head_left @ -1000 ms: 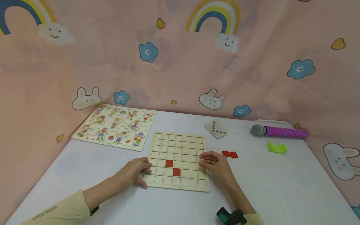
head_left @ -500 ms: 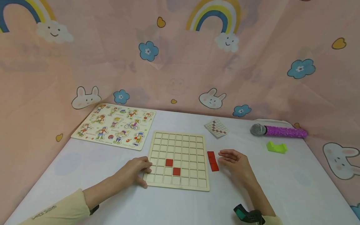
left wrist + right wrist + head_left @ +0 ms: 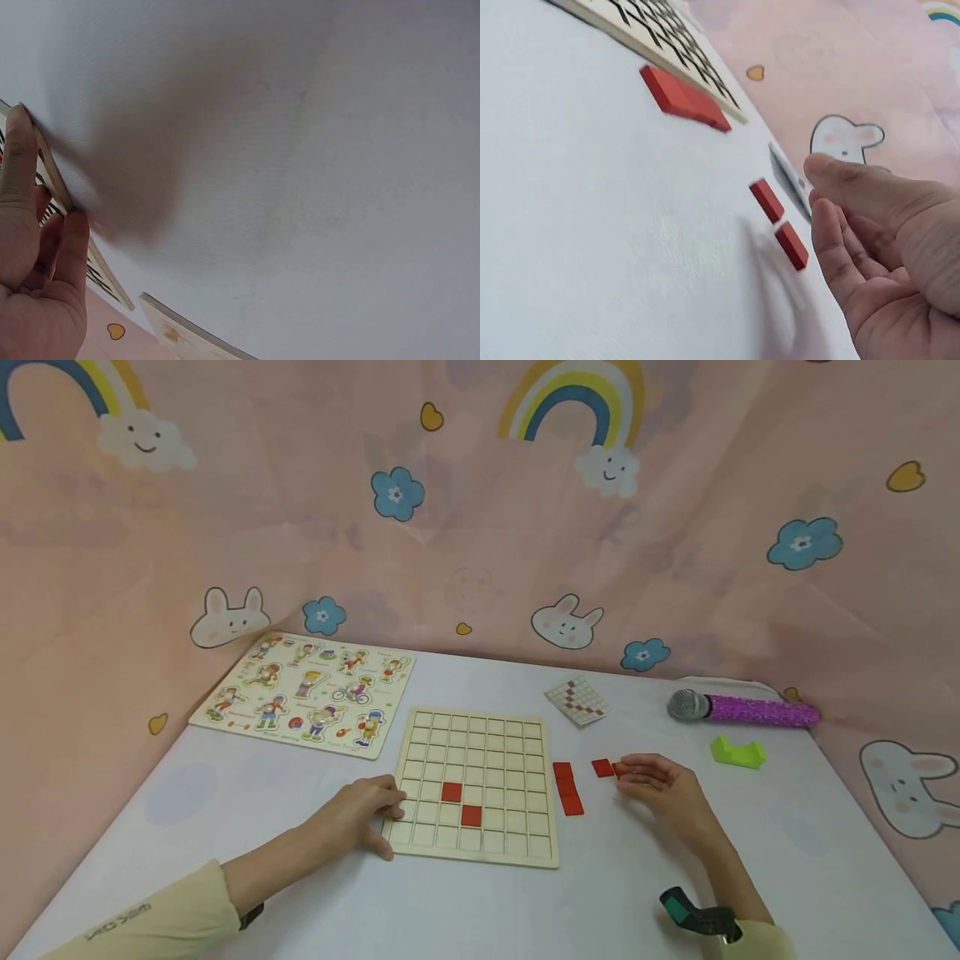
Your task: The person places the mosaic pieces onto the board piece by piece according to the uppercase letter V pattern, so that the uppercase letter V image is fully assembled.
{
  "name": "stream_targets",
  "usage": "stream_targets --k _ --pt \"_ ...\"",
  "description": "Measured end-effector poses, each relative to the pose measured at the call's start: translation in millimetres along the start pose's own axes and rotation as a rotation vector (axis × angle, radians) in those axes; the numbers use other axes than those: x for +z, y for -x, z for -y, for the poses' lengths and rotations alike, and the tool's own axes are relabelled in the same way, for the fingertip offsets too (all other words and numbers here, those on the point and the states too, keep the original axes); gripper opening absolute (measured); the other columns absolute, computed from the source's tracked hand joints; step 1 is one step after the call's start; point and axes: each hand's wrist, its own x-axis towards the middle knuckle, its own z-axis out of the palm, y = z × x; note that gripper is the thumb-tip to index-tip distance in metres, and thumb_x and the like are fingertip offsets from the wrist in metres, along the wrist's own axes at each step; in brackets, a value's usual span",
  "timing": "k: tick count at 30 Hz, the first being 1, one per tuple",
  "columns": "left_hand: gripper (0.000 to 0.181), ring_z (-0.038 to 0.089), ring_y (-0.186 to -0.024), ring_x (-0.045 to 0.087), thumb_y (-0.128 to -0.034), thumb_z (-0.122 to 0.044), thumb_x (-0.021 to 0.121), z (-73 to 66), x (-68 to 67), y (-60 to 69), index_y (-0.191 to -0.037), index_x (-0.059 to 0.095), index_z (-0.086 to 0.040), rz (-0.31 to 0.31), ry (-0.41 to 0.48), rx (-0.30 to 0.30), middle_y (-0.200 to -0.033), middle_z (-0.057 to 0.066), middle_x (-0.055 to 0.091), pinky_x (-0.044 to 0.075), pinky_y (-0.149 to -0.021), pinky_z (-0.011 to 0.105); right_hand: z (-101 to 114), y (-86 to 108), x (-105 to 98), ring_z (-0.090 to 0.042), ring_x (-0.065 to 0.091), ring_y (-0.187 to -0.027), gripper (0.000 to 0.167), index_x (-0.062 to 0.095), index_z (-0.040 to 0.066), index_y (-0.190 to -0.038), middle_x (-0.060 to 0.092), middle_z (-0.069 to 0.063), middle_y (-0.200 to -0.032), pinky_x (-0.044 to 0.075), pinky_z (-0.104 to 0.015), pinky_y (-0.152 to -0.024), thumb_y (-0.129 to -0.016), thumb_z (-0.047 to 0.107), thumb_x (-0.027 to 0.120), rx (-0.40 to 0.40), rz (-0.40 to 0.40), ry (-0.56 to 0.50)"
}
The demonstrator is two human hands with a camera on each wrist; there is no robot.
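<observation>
A wooden grid board (image 3: 510, 777) lies mid-table, with red square tiles (image 3: 471, 816) in two of its cells. At its left edge is my left hand (image 3: 358, 814); the thumb and fingertips (image 3: 21, 120) touch the rim. Beside the board's right edge, several red tiles (image 3: 567, 789) form a short touching row, also seen in the right wrist view (image 3: 684, 99). Two loose red tiles (image 3: 766, 199) lie farther right. My right hand (image 3: 667, 789) is over the right one, partly hiding it in the head view; the right wrist view shows nothing between thumb and fingers.
A pattern card (image 3: 577, 702) lies behind the loose tiles. A picture puzzle board (image 3: 300, 697) is at the back left. At the back right are a purple glittery microphone (image 3: 750, 710) and a bright green piece (image 3: 738, 752). A pink printed cloth (image 3: 480, 527) hangs behind the table.
My right hand has moved right, away from the grid board toward the two loose tiles, uncovering the row of red tiles beside the board. The left hand stays at the board's edge.
</observation>
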Motion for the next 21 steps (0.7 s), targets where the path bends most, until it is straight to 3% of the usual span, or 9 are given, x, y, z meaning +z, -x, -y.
stream_targets --k 5,10,15,21 --pt "0.068 0.011 -0.084 0.062 -0.0561 -0.024 0.089 1.5 -1.0 1.2 -0.11 0.065 0.01 -0.007 0.004 0.009 -0.091 -0.003 0.059 0.053 -0.08 0.031 -10.0 -10.3 -22.2 -0.002 0.063 -0.094 0.047 0.056 -0.001 -0.125 0.061 -0.02 -0.119 0.05 -0.014 -0.081 -0.086 0.018 0.073 -0.015 0.045 0.097" --pt "0.068 0.012 -0.085 0.062 -0.056 -0.025 0.089 3.7 -0.4 1.0 -0.11 0.065 0.011 -0.005 0.01 0.018 -0.09 -0.003 0.059 0.053 -0.081 0.031 -18.2 -25.6 -36.7 -0.006 0.062 -0.097 0.049 0.054 0.0 -0.129 0.06 -0.021 -0.123 0.049 -0.015 -0.083 -0.086 0.017 0.072 0.01 0.147 0.13" --pt "0.069 0.011 -0.085 0.062 -0.0561 -0.025 0.089 3.9 1.3 -0.6 -0.11 0.065 0.011 0.0 0.004 0.016 -0.091 -0.003 0.059 0.053 -0.081 0.031 -17.0 -35.1 -42.3 -0.013 0.059 -0.101 0.051 0.053 -0.001 -0.13 0.058 -0.022 -0.127 0.05 -0.017 -0.083 -0.086 0.016 0.072 0.061 0.241 0.146" --pt "0.07 0.011 -0.084 0.062 -0.0552 -0.025 0.089 2.4 1.0 0.0 -0.11 0.065 0.011 -0.013 -0.011 0.019 -0.09 -0.003 0.058 0.053 -0.08 0.031 -13.0 -41.7 -42.1 -0.02 0.056 -0.096 0.043 0.058 -0.001 -0.123 0.06 -0.02 -0.121 0.05 -0.018 -0.079 -0.085 0.014 0.073 0.082 0.248 0.21"
